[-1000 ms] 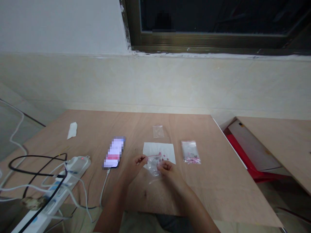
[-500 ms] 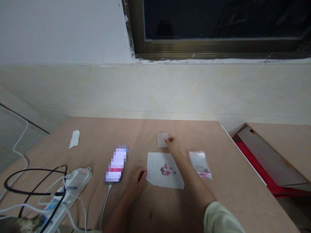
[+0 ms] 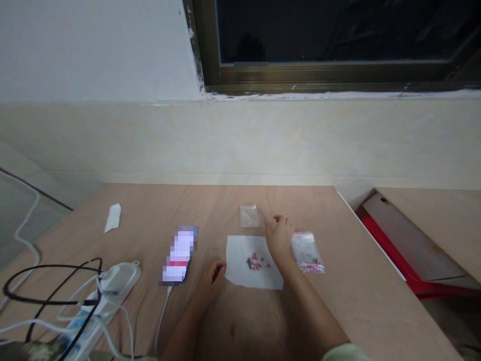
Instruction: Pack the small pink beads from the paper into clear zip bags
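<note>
My right hand [image 3: 280,235] hovers over the right edge of a white paper sheet [image 3: 235,250], fingers apart and nothing seen in them. Just left of it lies a small clear zip bag [image 3: 249,216], flat on the table. To its right is a larger clear bag [image 3: 306,245] with pink beads along its bottom, partly behind my hand. On the sheet sits a small cluster of pink beads [image 3: 256,261] with a few darker greenish ones. My left hand [image 3: 214,275] rests at the sheet's left edge, loosely curled, with no object visible in it.
A phone [image 3: 180,255] with a lit screen lies left of my left hand, its white cable [image 3: 162,313] running toward me. A power strip [image 3: 112,286] with tangled cords fills the left front. A white paper scrap [image 3: 112,217] lies at the back left. Red furniture [image 3: 391,250] stands beyond the table's right edge.
My right hand has let go of the small clear bag and drawn back to the right, fingers opening. The bag stays on the table. My left hand keeps its place.
</note>
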A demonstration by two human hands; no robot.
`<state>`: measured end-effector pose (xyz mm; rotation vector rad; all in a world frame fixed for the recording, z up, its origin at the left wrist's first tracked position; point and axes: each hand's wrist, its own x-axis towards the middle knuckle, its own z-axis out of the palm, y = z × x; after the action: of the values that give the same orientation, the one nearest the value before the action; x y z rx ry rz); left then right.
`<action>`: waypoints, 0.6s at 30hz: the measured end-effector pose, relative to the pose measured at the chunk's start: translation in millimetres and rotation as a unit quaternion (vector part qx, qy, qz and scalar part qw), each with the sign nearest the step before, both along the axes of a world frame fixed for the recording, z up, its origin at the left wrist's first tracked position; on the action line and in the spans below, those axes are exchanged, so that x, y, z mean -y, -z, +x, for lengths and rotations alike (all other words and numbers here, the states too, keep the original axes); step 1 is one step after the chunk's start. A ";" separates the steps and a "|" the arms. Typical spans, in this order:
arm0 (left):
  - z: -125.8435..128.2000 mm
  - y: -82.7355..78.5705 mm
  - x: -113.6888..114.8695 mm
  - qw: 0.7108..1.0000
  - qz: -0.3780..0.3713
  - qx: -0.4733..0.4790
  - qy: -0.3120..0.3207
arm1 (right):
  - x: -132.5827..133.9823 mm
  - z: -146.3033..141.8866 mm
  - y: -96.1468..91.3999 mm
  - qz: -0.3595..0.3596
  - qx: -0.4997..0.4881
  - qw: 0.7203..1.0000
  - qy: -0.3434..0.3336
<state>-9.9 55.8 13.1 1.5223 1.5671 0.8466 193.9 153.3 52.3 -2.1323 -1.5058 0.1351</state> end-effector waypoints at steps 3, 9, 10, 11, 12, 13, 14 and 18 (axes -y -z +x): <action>-0.2 1.6 0.4 1.000 -0.004 0.006 0.009 | 41.6 31.3 -1.9 -0.015 0.061 0.992 0.106; 2.8 -1.6 -0.3 1.000 -0.005 0.011 0.007 | 84.1 64.6 13.0 -0.081 0.111 0.988 0.072; 3.4 -2.8 -0.4 1.000 -0.003 0.012 0.008 | 84.9 66.6 13.9 -0.072 0.105 0.990 0.063; 3.8 -3.8 -0.5 1.000 -0.002 0.013 0.010 | 85.0 68.0 13.9 -0.064 0.095 0.992 0.057; 4.0 -4.7 -0.4 1.000 -0.001 0.015 0.011 | 84.6 69.2 12.7 -0.056 0.084 0.993 0.053; 3.9 -5.5 -0.2 1.000 0.000 0.015 0.010 | 84.3 70.3 10.4 -0.046 0.072 0.995 0.052; 3.6 -6.3 -0.1 1.000 -0.001 0.014 0.008 | 84.4 71.3 7.2 -0.033 0.059 0.996 0.055; 3.3 -15.1 -1.9 0.999 -0.027 0.018 0.004 | 89.0 72.5 -14.5 0.064 -0.049 0.994 0.073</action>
<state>-6.5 57.6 28.2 1.4669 1.5443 0.8172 266.5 64.3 66.9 -2.0940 -1.2630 0.0881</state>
